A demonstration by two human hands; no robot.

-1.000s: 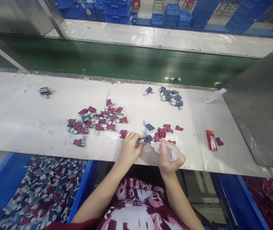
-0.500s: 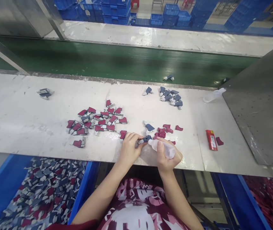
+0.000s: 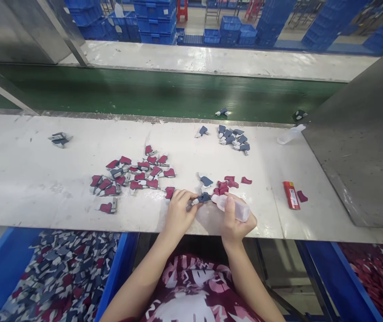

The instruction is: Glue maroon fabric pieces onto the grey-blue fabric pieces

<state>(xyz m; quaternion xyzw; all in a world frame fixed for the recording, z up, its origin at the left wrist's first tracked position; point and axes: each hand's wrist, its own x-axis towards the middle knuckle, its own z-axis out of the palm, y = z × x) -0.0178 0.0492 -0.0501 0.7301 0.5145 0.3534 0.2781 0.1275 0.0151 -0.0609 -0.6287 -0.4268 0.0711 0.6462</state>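
Pinching a blue-and-grey piece (image 3: 205, 197) at a scuffed white table (image 3: 60, 192)

Near the table's front edge, the left hand (image 3: 180, 212) holds the piece between thumb and fingertips. The right hand (image 3: 239, 228) is wrapped around a translucent bottle (image 3: 237, 208), its tip just beside the piece. Loose red pieces (image 3: 223, 184) lie close by; a cluster of red-topped pieces (image 3: 139, 176) spreads to the left. Behind the table runs a green belt (image 3: 144, 89), with a metal panel (image 3: 362, 156) at right. Blue crates (image 3: 154, 22) are stacked across the room; a blue bin (image 3: 2, 264) full of parts sits below left.
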